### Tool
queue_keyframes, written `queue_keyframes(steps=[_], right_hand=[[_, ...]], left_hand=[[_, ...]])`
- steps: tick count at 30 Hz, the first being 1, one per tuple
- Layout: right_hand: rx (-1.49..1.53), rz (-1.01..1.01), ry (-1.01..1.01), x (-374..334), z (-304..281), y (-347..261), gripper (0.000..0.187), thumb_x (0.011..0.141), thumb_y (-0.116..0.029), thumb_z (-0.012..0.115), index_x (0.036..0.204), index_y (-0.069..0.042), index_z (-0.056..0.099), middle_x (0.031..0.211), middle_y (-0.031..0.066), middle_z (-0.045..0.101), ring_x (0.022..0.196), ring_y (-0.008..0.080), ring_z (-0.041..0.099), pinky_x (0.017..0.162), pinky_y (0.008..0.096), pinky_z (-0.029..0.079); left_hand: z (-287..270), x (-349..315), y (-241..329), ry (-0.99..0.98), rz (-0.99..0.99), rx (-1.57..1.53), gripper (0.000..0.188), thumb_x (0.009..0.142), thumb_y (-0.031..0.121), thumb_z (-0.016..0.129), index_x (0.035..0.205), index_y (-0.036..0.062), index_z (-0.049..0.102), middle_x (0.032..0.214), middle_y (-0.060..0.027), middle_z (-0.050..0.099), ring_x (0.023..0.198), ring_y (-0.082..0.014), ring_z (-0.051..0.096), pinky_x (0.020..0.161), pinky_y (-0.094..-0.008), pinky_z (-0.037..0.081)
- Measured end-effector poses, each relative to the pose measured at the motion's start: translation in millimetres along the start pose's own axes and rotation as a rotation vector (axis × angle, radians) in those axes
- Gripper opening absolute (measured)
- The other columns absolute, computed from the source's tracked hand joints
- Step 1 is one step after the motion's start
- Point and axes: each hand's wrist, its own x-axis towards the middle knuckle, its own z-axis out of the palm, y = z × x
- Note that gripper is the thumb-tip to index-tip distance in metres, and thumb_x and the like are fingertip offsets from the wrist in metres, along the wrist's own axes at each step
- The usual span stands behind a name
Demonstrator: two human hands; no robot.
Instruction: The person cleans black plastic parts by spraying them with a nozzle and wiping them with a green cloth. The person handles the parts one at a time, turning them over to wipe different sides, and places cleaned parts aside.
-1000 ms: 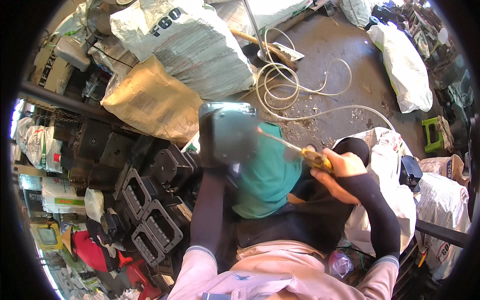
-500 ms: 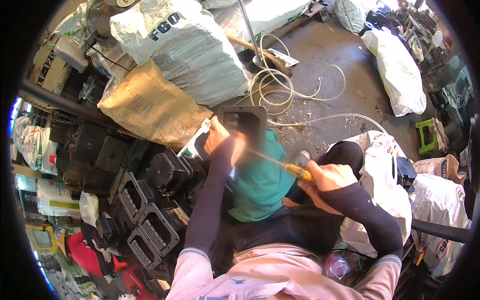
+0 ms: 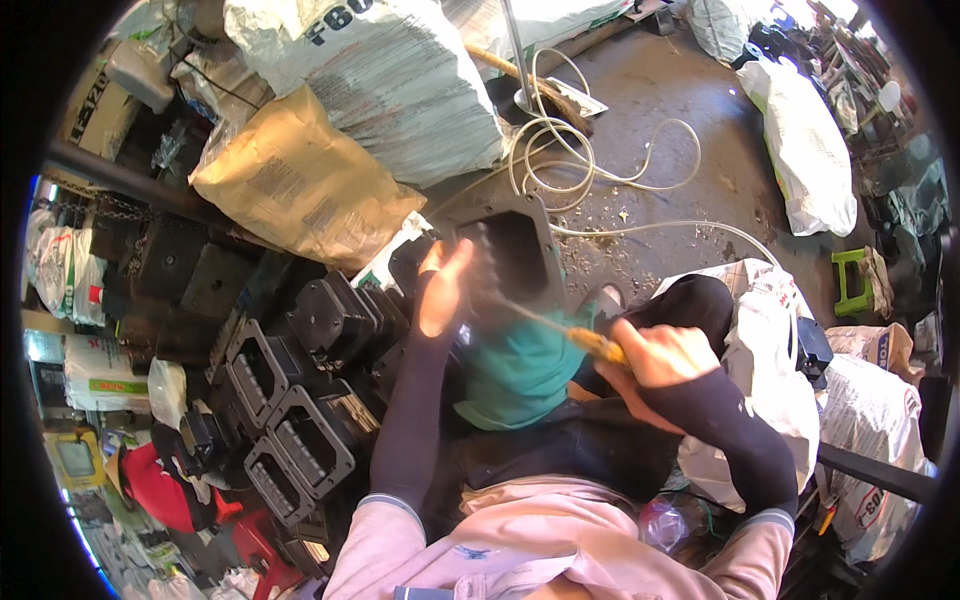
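My left hand [image 3: 440, 295] grips the left side of a black plastic housing [image 3: 543, 240], a frame-like box with a deep rectangular opening and screw holes round its rim. The housing is tilted above a green cloth [image 3: 520, 385] draped over my lap. My right hand [image 3: 665, 360] is closed round the yellow handle of a thin-shafted tool [image 3: 598, 345]. Its shaft points left toward the housing's near edge. Motion blur hides the tool's tip and whether it touches the plastic.
More black housings [image 3: 310, 440] are stacked at my left. A brown paper sack [image 3: 300, 190] and a large white sack [image 3: 390, 90] lie beyond. A pale hose [image 3: 665, 180] coils on the floor among scraps, near a broom [image 3: 570, 105]. A green stool [image 3: 853, 282] stands at right.
The housing has shifted slightly right and turned, now showing more of its inside. My left hand has changed its hold on the side. My right hand keeps the tool in nearly the same place.
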Motion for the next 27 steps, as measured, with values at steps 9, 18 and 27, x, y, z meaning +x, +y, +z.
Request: queue_keyframes(steps=[9,18,27], right_hand=[[0.006,0.235,-0.046,-10.9,-12.4,22.3,0.03,0.09,-0.03,0.072,0.096,-0.007,0.053,0.073,0.0198,0.065,0.074,0.0441,0.066,0.067,0.0513,0.05],[-0.029,0.282,0.216,38.8,50.3,61.7,0.039,0.088,-0.007,0.068,0.124,-0.007,0.052,0.106,0.0246,0.067,0.1,0.0475,0.064,0.082,0.0506,0.051],[0.013,0.041,0.158,42.3,79.4,73.8,0.04,0.095,-0.01,0.059,0.135,-0.003,0.055,0.113,0.0238,0.068,0.104,0.0439,0.065,0.089,0.0484,0.05]], left_hand=[[10.0,-20.0,-6.5,0.056,0.237,0.349,0.039,0.094,0.013,0.072,0.123,0.0012,0.049,0.099,-0.0114,0.067,0.079,-0.0185,0.068,0.069,-0.0332,0.058],[-26.2,-149.4,12.5,-0.038,0.067,0.744,0.073,0.083,0.025,0.082,0.147,0.017,0.049,0.14,-0.01,0.058,0.129,-0.0279,0.054,0.102,-0.0422,0.048],[-146.1,-356.5,144.6,0.518,0.677,0.336,0.047,0.093,0.014,0.063,0.138,0.0043,0.053,0.117,-0.0064,0.068,0.104,-0.015,0.066,0.091,-0.031,0.053]])
